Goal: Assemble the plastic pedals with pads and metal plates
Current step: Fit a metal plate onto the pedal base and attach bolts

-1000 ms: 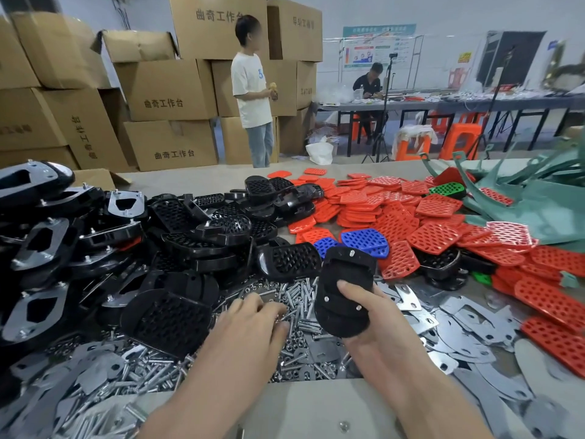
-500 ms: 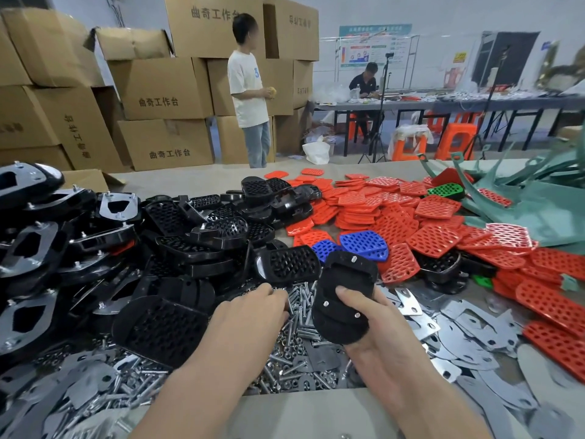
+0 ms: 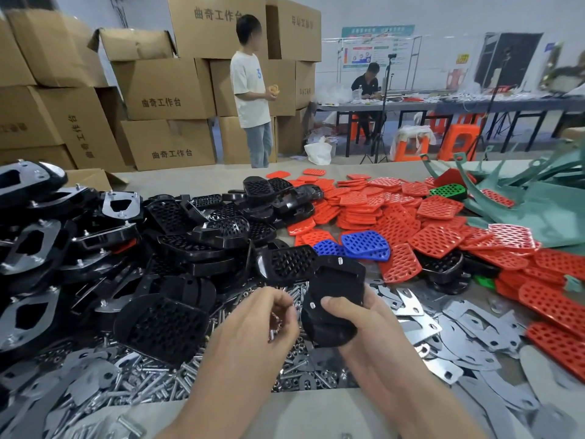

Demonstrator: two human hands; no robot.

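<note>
My right hand grips a black plastic pedal with its underside up, and two screw ends show in it. My left hand hovers just left of the pedal, fingers curled around small metal screws. Beneath both hands lies a heap of loose screws and nuts. Flat metal plates lie spread to the right. Red perforated pads and two blue pads cover the table's far right.
A big pile of black pedals fills the left, some with metal plates fitted. Green metal parts lie at far right. Beyond the table stand cardboard boxes, a standing person and a seated person.
My left hand has lifted off the screw heap with screws in its fingers and come up beside the pedal. My right hand has kept hold of the pedal, tilting it slightly.
</note>
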